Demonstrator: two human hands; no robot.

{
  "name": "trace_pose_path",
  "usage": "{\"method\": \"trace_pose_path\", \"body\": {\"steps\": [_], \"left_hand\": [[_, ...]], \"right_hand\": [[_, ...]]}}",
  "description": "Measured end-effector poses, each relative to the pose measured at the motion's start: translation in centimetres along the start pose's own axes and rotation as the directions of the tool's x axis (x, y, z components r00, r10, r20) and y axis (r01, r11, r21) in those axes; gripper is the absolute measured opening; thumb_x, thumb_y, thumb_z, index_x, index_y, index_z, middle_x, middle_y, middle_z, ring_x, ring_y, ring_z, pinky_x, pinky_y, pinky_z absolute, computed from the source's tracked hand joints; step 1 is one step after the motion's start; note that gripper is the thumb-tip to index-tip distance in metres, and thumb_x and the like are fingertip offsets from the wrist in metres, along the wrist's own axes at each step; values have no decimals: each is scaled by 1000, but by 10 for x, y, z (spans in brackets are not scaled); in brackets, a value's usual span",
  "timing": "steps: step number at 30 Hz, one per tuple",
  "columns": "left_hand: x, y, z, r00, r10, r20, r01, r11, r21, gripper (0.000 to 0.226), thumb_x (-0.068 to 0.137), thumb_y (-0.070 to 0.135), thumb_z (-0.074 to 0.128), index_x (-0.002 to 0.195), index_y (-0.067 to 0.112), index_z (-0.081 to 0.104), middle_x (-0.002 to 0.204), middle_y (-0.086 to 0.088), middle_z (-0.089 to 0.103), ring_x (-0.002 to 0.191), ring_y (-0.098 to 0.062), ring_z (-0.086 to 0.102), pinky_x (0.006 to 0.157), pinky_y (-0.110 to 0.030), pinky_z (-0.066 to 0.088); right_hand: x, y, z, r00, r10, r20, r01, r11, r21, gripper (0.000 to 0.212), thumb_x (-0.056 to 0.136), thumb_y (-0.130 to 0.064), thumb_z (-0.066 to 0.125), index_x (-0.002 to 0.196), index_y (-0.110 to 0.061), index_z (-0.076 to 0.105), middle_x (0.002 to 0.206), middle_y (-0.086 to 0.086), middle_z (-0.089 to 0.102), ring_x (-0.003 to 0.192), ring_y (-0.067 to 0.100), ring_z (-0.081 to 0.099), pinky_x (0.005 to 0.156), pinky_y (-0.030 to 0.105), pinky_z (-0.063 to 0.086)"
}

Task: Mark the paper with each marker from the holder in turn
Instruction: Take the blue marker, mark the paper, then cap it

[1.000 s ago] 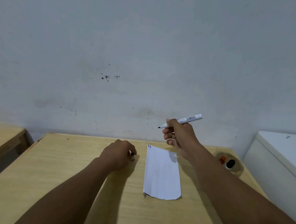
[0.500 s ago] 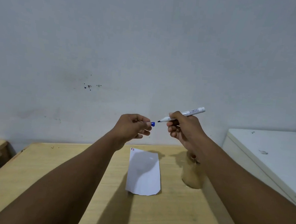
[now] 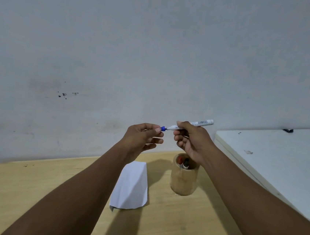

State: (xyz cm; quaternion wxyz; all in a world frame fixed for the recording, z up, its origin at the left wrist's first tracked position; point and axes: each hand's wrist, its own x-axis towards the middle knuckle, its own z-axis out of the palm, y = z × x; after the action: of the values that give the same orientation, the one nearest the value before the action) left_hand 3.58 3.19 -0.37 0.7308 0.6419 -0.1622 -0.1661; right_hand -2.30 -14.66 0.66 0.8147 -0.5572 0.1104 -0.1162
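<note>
Fingers (image 3: 157, 130) of the left hand (image 3: 140, 138) are pinching the blue cap (image 3: 162, 128) and are now bringing it onto the tip of the marker (image 3: 191, 124), where half a second ago a gap was separating them, while the right hand (image 3: 192, 140) is gripping the white barrel. Capping is indicating that this marker's stroke is probably done and its return to the holder (image 3: 183, 179) is due next. Paper (image 3: 130, 187) is lying flat on the counter (image 3: 28, 190) just beside the holder, which is containing further markers.
</note>
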Motion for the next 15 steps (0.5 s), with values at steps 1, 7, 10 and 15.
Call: {"method": "trace_pose_path", "body": {"steps": [1, 7, 10, 15], "left_hand": [[0, 0, 2, 1000, 1, 7, -1, 1000, 3, 14, 92, 16, 72, 105, 10, 73, 95, -8, 79, 86, -24, 76, 81, -34, 56], [3, 0, 12, 999, 52, -12, -51, 996, 71, 9, 93, 13, 71, 100, 9, 74, 86, -9, 77, 79, -22, 75, 76, -32, 56], [4, 3, 11, 996, 87, -30, -85, 994, 65, 5, 93, 11, 70, 95, 9, 75, 81, -9, 75, 75, -21, 73, 78, -32, 58], [4, 11, 10, 996, 94, -12, -92, 989, 114, 7, 92, 12, 71, 95, 8, 75, 79, -8, 74, 77, -23, 75, 75, -31, 58]], "right_hand": [[0, 1, -2, 1000, 2, 2, -2, 1000, 1, 15, 95, -16, 69, 89, -2, 69, 65, 8, 66, 48, 13, 61, 45, 21, 46], [0, 3, -2, 1000, 12, 27, -11, 1000, -22, 16, 93, -18, 76, 92, -3, 70, 67, 7, 66, 49, 10, 59, 41, 18, 42], [0, 0, -2, 999, 33, 40, -31, 998, -49, 20, 90, -21, 79, 96, -4, 69, 66, 5, 62, 46, 9, 51, 36, 16, 35], [0, -9, -16, 997, 73, -1, -72, 983, -170, 48, 84, -46, 81, 108, -6, 67, 73, 7, 63, 42, 8, 45, 33, 16, 31]]}}
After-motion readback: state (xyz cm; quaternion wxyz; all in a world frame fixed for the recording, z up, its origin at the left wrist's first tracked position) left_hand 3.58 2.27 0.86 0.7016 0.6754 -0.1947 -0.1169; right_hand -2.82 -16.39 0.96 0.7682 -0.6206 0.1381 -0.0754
